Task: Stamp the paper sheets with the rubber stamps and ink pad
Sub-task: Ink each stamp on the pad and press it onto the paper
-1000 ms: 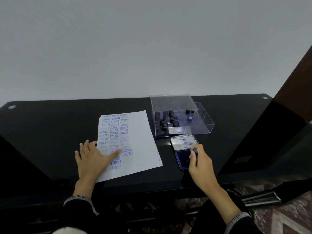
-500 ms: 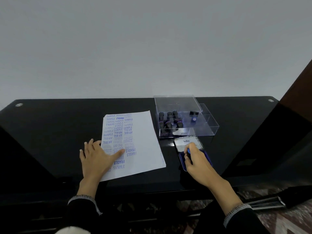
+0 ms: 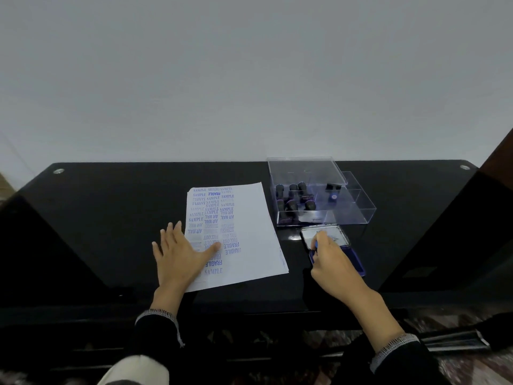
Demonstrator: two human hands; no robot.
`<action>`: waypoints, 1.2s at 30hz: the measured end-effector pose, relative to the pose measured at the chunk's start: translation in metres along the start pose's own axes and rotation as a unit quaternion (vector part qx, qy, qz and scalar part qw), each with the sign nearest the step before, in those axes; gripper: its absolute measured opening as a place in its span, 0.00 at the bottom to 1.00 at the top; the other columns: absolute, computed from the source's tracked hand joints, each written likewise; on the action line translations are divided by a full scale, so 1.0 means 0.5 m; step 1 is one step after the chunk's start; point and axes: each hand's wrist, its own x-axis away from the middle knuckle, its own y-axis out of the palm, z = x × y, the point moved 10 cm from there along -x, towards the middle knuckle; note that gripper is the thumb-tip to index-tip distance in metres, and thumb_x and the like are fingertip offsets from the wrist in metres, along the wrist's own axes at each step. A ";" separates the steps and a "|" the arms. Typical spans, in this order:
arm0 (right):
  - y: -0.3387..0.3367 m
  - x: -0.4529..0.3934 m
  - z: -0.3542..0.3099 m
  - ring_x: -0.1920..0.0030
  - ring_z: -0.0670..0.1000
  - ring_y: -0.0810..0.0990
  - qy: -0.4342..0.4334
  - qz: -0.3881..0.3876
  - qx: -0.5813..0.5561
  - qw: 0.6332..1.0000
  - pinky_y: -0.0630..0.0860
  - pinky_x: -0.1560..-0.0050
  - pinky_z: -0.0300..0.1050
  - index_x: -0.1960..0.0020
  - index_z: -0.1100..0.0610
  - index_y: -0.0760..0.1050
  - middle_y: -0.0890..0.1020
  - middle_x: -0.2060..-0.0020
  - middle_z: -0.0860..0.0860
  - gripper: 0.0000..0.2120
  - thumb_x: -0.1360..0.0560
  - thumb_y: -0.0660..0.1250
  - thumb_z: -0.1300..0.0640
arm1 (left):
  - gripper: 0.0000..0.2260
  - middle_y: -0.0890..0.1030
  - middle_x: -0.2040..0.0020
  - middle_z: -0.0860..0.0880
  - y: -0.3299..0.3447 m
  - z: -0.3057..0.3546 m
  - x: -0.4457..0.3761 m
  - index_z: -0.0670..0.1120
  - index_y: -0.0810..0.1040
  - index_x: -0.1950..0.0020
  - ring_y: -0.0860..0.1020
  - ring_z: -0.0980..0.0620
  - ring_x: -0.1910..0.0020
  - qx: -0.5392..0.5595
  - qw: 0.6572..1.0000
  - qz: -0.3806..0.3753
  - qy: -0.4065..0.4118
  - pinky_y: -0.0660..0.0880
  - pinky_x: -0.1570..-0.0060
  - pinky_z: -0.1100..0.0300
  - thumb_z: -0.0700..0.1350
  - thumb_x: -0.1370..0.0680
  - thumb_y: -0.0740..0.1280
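Paper sheets [image 3: 244, 234], a thin stack, lie at the centre of a glossy black table [image 3: 111, 218], the top sheet's left half crowded with blue stamped words such as SAMPLE, AIR MAIL and FRAGILE. The person's left hand [image 3: 179, 254] rests flat on the stack's near left corner, fingers spread, thumb stretched over the print. Just right of the paper sits an open ink pad [image 3: 337, 251], its lid folded back toward the wall and its blue pad nearest the person. The right hand [image 3: 331, 258] is over that pad, fingertips pinched around a small blue stamp [image 3: 315, 245] held down at the pad's left edge; whether it touches the ink cannot be told. Behind the ink pad stands a clear plastic box [image 3: 358, 215] with dividers, its transparent lid [image 3: 305, 169] lying across the back. The left compartment holds several dark round-handled rubber stamps [image 3: 294, 201] standing close together; one small stamp [image 3: 333, 191] sits alone in the middle section
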 end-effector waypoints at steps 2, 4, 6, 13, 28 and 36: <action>0.000 -0.002 -0.026 0.61 0.51 0.67 -0.002 0.016 -0.072 0.997 0.65 0.65 0.41 0.54 0.55 0.62 0.69 0.59 0.53 0.12 0.28 0.57 0.71 | 0.37 0.44 0.21 0.50 0.001 0.016 0.001 0.53 0.51 0.22 0.41 0.47 0.22 0.002 0.999 -0.020 0.036 0.39 0.27 0.40 0.65 0.25 0.61; 0.024 -0.003 -0.076 0.58 0.49 0.71 -0.022 -0.009 -0.153 0.988 0.69 0.62 0.38 0.49 0.54 0.63 0.72 0.55 0.53 0.10 0.23 0.56 0.68 | 0.28 0.44 0.21 0.54 0.006 0.026 0.001 0.59 0.56 0.24 0.38 0.49 0.23 -0.009 0.996 -0.062 0.068 0.37 0.28 0.38 0.57 0.22 0.61; 0.059 -0.006 -0.127 0.53 0.50 0.74 -0.050 -0.040 -0.184 0.981 0.70 0.57 0.34 0.45 0.54 0.63 0.74 0.52 0.51 0.09 0.21 0.56 0.66 | 0.28 0.47 0.21 0.57 0.016 0.024 0.001 0.60 0.57 0.24 0.37 0.50 0.23 -0.018 0.991 -0.100 0.087 0.35 0.29 0.37 0.55 0.22 0.61; 0.130 -0.049 -0.204 0.61 0.36 0.73 -0.116 -0.050 -0.084 0.988 0.68 0.60 0.38 0.43 0.51 0.67 0.76 0.55 0.50 0.08 0.20 0.61 0.59 | 0.31 0.52 0.22 0.58 0.023 0.024 -0.001 0.60 0.57 0.24 0.41 0.52 0.23 -0.037 0.988 -0.107 0.105 0.34 0.30 0.36 0.65 0.25 0.62; 0.169 -0.062 -0.230 0.48 0.49 0.80 -0.130 -0.067 -0.054 0.988 0.76 0.52 0.47 0.41 0.52 0.67 0.80 0.50 0.50 0.08 0.19 0.59 0.58 | 0.41 0.56 0.24 0.60 0.024 0.022 -0.002 0.60 0.61 0.27 0.44 0.53 0.23 -0.040 0.991 -0.074 0.100 0.37 0.30 0.35 0.78 0.35 0.56; 0.169 -0.063 -0.232 0.53 0.52 0.79 -0.129 -0.063 -0.033 0.989 0.75 0.55 0.48 0.42 0.52 0.66 0.80 0.53 0.52 0.07 0.19 0.58 0.59 | 0.41 0.56 0.24 0.59 0.023 0.024 0.000 0.59 0.60 0.27 0.45 0.52 0.23 -0.046 0.991 -0.073 0.102 0.38 0.30 0.35 0.78 0.35 0.56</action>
